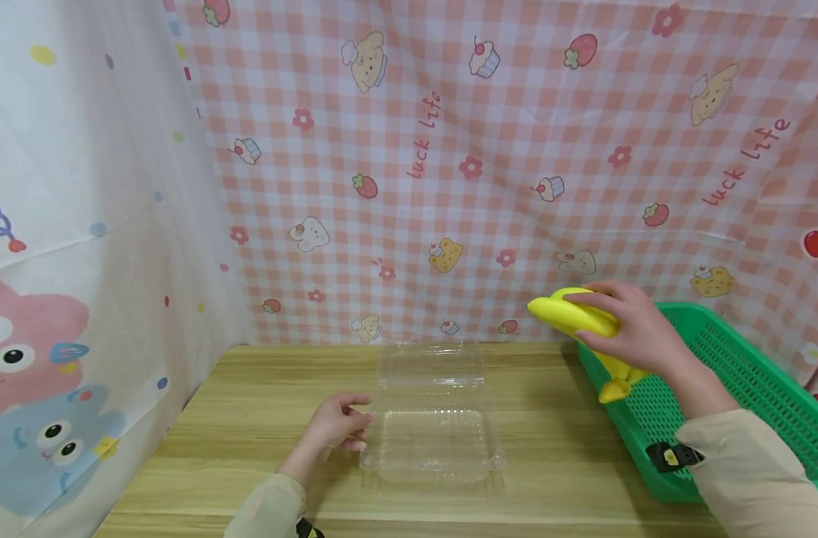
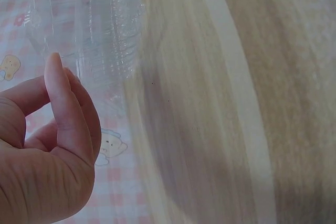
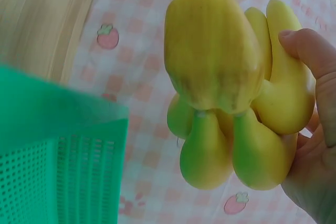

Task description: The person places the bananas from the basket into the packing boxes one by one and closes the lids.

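left hand (image 1: 333, 427): fingers loosely curled, holding nothing, just beside open clear clamshell box (image 1: 434, 441) on wooden surface (image 1: 247, 418) | right hand (image 1: 640, 329): fingers wrapped round banana bunch (image 1: 583, 320), held above green basket (image 1: 751, 388)

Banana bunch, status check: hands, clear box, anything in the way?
Right hand grips banana bunch, held above green basket edge. Left hand rests at open clear box, fingers loosely curled. Box tray bare, nothing in between.
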Available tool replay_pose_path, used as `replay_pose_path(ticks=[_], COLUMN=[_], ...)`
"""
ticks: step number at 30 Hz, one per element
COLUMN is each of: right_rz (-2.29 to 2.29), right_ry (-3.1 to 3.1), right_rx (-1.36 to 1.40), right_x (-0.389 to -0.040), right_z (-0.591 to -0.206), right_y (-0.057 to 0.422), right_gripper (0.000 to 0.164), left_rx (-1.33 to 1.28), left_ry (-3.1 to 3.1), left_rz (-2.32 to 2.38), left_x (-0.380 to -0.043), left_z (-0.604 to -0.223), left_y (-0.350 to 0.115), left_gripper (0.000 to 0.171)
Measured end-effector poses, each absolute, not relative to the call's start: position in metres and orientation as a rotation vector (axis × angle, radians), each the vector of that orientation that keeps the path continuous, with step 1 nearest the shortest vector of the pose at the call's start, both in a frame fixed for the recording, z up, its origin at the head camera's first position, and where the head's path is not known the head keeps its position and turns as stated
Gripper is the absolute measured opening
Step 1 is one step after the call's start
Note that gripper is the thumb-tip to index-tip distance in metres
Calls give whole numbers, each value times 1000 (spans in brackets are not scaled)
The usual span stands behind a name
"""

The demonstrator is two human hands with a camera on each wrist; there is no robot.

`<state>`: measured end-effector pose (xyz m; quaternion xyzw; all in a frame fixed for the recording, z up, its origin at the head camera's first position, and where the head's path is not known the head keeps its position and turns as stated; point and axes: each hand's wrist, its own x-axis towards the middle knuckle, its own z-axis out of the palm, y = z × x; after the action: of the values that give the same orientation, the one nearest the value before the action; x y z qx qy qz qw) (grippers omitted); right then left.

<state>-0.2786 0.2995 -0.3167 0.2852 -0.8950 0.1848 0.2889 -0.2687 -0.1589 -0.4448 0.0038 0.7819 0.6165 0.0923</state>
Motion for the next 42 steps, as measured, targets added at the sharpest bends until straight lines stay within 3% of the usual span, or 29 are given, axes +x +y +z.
replay_pose_path(ticks=[42], right_rz=[641], right_ry=[-2251], right_rx=[1130], right_x=[-285], right_z=[-356], right_y=[187], right_gripper=[48], left_rx=[-11], left_ry=[2300], left_rz=[1847], left_x=[-269], left_z=[-445], left_y=[-160], left_gripper=[41])
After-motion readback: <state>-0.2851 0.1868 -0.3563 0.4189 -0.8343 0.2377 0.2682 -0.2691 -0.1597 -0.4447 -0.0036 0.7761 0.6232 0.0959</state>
